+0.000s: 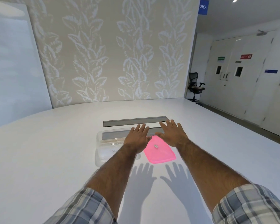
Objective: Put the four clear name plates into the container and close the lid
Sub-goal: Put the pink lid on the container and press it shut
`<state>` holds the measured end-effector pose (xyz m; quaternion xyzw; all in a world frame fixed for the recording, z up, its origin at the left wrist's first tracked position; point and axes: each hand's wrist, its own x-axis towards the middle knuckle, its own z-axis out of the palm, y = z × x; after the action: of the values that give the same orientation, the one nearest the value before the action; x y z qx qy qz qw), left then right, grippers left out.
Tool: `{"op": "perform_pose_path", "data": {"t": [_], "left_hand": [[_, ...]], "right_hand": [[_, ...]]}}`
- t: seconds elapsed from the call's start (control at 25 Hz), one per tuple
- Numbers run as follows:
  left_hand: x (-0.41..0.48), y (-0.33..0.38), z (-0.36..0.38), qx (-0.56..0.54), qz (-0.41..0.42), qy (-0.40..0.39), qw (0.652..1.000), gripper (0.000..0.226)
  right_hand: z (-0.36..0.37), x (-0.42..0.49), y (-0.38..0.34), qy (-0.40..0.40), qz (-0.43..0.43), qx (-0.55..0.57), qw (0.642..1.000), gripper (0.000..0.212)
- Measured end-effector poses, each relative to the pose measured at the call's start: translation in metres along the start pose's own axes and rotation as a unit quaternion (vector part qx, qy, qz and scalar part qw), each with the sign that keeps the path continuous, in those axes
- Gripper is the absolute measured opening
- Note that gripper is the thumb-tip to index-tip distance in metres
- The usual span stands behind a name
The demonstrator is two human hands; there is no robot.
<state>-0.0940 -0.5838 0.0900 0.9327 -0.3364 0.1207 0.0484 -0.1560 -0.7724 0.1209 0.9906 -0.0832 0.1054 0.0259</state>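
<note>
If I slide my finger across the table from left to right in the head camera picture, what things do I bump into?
Clear plastic container → left hand → pink plastic lid → right hand.

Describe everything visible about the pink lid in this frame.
The pink lid is a translucent, rounded-rectangle sheet of what looks like plastic, glowing bright in the light. It lies flat on the white table, off the clear container and just to its right. A small pale tab or valve sits near its centre. Both hands hover open above its far end; the left hand and right hand do not appear to grip it.
</note>
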Motion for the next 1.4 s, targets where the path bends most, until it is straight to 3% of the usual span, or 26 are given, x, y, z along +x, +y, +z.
{"op": "perform_pose_path", "data": {"t": [0.24,0.4,0.68,0.88,1.12,1.4], "left_hand": [[0.043,0.042,0.040,-0.056,-0.065,-0.078,0.993,0.053],[0.055,0.059,0.074,-0.084,-0.131,-0.146,0.977,0.061],[0.073,0.069,0.105,-0.104,-0.227,-0.176,0.952,0.066],[0.082,0.066,0.123,-0.131,-0.301,-0.231,0.916,0.078],[0.086,0.065,0.129,-0.142,-0.323,-0.206,0.913,0.071],[0.101,0.063,0.126,-0.249,-0.352,-0.161,0.888,0.076]], "right_hand": [[0.036,0.025,0.056,-0.039,-0.012,-0.007,0.999,0.078],[0.058,0.040,0.074,-0.079,-0.023,0.008,0.997,0.076],[0.098,0.066,0.080,-0.189,-0.026,0.035,0.981,0.070],[0.113,0.080,0.078,-0.191,0.025,0.087,0.977,0.057],[0.125,0.087,0.075,-0.211,0.074,0.144,0.964,0.054],[0.126,0.091,0.069,-0.196,0.136,0.237,0.942,0.046]]}}
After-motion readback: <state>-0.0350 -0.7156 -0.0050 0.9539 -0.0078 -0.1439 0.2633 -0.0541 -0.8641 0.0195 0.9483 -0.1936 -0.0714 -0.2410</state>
